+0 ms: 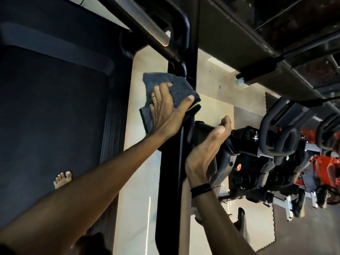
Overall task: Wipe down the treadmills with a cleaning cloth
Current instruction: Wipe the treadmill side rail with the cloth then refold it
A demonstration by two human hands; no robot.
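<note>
A folded grey cleaning cloth point(177, 89) with a yellow-green edge lies against the treadmill's black side rail point(171, 162). My left hand point(165, 105) presses flat on the cloth, fingers spread over it and thumb on its right side. My right hand point(206, 153) rests lower on the right side of the same rail, fingers extended and holding nothing. The dark treadmill belt point(51, 116) fills the left of the view. A silver handlebar point(145, 23) runs diagonally above the cloth.
A bare foot point(62, 179) stands on the belt at lower left. Pale floor point(139, 208) shows between belt and rail. Black and red exercise machines point(266, 153) crowd the right side, with dark wall panels point(239, 34) above.
</note>
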